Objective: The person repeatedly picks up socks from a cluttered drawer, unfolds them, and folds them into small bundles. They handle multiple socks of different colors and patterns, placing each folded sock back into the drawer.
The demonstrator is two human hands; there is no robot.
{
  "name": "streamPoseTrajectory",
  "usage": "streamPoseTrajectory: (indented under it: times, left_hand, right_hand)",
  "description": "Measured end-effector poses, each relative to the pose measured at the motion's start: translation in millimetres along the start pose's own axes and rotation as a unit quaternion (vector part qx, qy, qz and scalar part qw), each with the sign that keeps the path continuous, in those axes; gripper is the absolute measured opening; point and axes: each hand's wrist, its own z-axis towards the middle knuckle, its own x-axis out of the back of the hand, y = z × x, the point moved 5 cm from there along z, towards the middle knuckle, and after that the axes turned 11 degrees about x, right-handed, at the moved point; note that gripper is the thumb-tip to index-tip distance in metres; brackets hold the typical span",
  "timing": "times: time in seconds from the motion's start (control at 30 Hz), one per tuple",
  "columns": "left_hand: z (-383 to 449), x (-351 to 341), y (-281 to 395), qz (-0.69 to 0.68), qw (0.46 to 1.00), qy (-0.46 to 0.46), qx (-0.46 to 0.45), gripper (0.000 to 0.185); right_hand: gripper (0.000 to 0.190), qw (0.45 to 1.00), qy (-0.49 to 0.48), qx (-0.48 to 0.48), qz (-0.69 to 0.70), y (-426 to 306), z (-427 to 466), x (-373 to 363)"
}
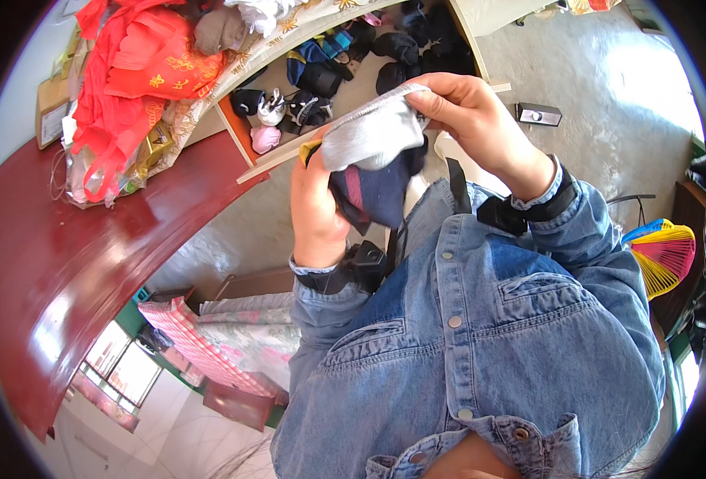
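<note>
A light grey knitted sock (377, 135) is stretched between my two hands above an open drawer's front edge. My left hand (317, 209) grips its left end, and a dark navy cloth piece with a magenta stripe (383, 188), perhaps another sock, hangs beside the same hand. A bit of yellow cloth (308, 149) shows at the left fingers. With thumb and fingertips, my right hand (469, 111) pinches the upper right edge of the grey sock. Beyond both hands, the drawer (353, 108) holds several dark bundles (397, 48), a pink bundle (265, 139) and a white-and-black one (271, 108).
Red bags with gold print (161, 66) lie on a glossy dark red surface (89, 239) at left, beside a cardboard box (52, 111). A small black-and-white box (538, 114) sits on the concrete floor (574, 72). A colourful corded seat (664, 257) stands at right.
</note>
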Motion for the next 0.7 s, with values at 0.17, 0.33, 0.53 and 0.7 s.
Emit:
streamPoseTrajectory:
  times: [0.17,0.33,0.53,0.7]
  left_hand:
    - [-18.2,-1.8,5.0,0.049,0.998,-0.046,-0.002,0.039]
    - [-24.3,-15.0,15.9,0.087,0.993,-0.077,0.002,0.048]
    - [-28.2,-23.2,24.0,0.089,0.988,-0.121,-0.047,0.047]
    - [-22.4,-14.8,37.1,0.394,0.874,-0.181,-0.221,0.046]
  right_hand:
    - [0.029,0.946,-0.050,-0.010,0.319,-18.5,-3.0,-1.2]
    - [0.029,0.930,-0.120,-0.021,0.347,-36.9,-7.2,-4.1]
    - [0.026,0.942,-0.065,-0.043,0.327,-46.2,-13.6,-7.0]
    - [0.034,0.875,-0.198,-0.012,0.442,-66.8,-12.2,-19.5]
